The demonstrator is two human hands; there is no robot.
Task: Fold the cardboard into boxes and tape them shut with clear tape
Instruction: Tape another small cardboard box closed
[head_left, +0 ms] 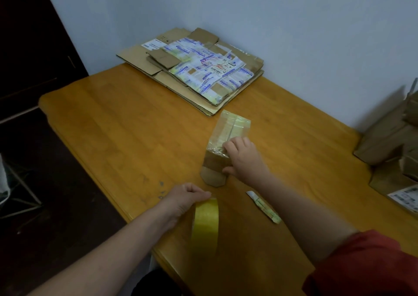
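My right grip (pixel 243 158) is clamping the box (pixel 216 160), fingers on top, thumb at its side, in the middle of the bench (pixel 113 126). My left grip (pixel 183 197) is pinching the tape (pixel 205 221) near the front edge. Flat cardboard (pixel 192 69) is lying at the far end.

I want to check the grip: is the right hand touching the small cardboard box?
Touching. The head view shows the right hand on the small cardboard box, fingers curled over its taped top, thumb against its near side.
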